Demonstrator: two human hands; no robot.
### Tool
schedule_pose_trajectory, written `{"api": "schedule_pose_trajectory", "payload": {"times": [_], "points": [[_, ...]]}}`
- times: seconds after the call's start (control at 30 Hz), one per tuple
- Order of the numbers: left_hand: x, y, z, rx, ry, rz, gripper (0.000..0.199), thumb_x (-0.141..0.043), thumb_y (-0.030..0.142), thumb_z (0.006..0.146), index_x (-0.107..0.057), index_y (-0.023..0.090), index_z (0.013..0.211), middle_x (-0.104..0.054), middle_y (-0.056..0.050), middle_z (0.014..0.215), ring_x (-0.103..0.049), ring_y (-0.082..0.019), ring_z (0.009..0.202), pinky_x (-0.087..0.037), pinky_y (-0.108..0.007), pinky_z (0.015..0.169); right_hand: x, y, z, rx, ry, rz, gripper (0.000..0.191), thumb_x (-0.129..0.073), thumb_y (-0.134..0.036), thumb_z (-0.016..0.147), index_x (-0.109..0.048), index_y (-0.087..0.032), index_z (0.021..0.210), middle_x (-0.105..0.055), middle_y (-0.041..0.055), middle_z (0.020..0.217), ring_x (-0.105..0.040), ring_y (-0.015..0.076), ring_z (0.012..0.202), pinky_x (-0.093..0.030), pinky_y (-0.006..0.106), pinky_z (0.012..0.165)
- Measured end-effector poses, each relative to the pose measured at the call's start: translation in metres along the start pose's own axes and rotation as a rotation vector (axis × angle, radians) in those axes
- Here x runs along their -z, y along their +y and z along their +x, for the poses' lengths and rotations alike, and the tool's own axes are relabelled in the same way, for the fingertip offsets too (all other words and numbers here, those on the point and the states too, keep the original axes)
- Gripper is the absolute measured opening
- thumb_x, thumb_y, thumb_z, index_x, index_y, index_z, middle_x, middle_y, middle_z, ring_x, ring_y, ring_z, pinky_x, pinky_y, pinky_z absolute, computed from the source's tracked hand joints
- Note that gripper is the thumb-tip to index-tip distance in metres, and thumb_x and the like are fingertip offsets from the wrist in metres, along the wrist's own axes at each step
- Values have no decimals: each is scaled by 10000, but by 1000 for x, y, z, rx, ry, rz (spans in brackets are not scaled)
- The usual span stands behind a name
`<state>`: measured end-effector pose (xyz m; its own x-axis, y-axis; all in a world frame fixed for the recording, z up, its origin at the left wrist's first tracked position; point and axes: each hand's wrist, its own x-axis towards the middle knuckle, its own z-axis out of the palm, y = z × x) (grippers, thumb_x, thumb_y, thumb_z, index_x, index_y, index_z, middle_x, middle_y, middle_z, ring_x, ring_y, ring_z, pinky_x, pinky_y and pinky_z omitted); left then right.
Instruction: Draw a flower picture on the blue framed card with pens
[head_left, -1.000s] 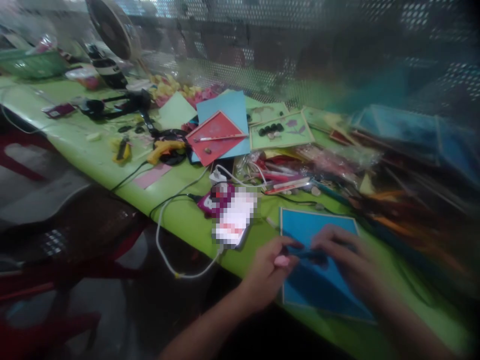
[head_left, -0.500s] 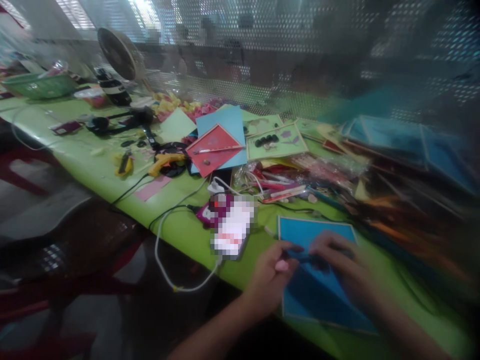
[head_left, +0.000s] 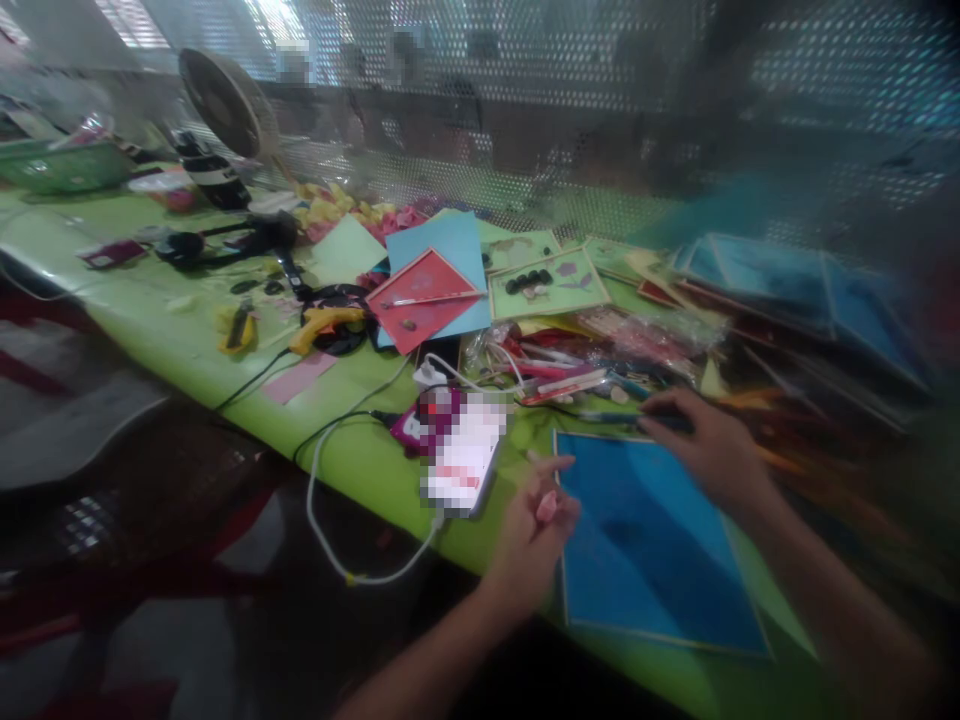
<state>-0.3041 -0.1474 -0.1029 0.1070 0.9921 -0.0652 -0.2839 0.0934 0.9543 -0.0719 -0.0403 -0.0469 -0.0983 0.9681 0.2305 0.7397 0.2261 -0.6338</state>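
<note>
A blue board (head_left: 645, 560) with a thin pale wooden frame lies on the table in front of me. At its left edge, my left hand (head_left: 532, 540) holds a small pink piece (head_left: 548, 506) between thumb and fingers, its index finger stretched out. My right hand (head_left: 701, 440) is at the board's far edge, closed around one end of a slim, dark, pen-like tool (head_left: 611, 418). The tool points left, and blur hides its exact kind. Left of the board, a phone (head_left: 469, 455) lies face up, plugged into a white cable.
Beyond the board lie plastic-wrapped sticks (head_left: 562, 380), a red framed board (head_left: 427, 295) and a green framed board (head_left: 551, 285). A yellow glue gun (head_left: 326, 325) and a yellow cutter (head_left: 238, 328) are to the left. Blue framed boards (head_left: 765, 280) are stacked at right. A fan (head_left: 225, 105) stands behind.
My hands have moved apart. The right hand went away from me and to the right with the slim tool, uncovering the blue board. My left hand keeps the pink piece.
</note>
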Motion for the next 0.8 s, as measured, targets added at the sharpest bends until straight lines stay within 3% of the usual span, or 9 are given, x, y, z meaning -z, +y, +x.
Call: {"api": "schedule_pose_trajectory", "payload": {"times": [0.23, 0.4, 0.6, 0.8], "points": [[1, 3, 0, -1, -40, 15, 442, -669, 440, 985, -591, 185, 1337, -455, 38, 789, -479, -134, 729, -459, -257, 692, -16, 26, 42, 343, 9, -391, 201, -595, -322, 956, -763, -222, 909, -802, 111, 968, -689, 319, 983, -499, 452, 896], [2, 2, 1, 24, -56, 5, 424, -659, 398, 986, -587, 185, 1345, -434, 40, 797, -451, -126, 718, -441, -249, 682, -26, 12, 61, 452, -28, -471, 230, -572, -238, 978, -792, -202, 1030, -805, 123, 1065, -689, 316, 1056, -479, 471, 996], [1, 4, 1, 19, -61, -4, 443, -663, 412, 984, -583, 177, 1351, -435, 42, 782, -458, -127, 710, -440, -253, 688, -52, -12, 83, 446, -173, -650, 319, -597, -227, 981, -762, -200, 1252, -746, 158, 1176, -675, 320, 1072, -487, 435, 928], [2, 7, 1, 13, -54, 33, 459, -631, 467, 1008, -590, 180, 1364, -480, 30, 803, -485, -140, 724, -462, -263, 693, -58, -12, 92, 477, -146, -694, 149, -667, -221, 925, -734, -175, 1050, -733, 160, 1121, -641, 330, 1091, -467, 443, 959]]}}
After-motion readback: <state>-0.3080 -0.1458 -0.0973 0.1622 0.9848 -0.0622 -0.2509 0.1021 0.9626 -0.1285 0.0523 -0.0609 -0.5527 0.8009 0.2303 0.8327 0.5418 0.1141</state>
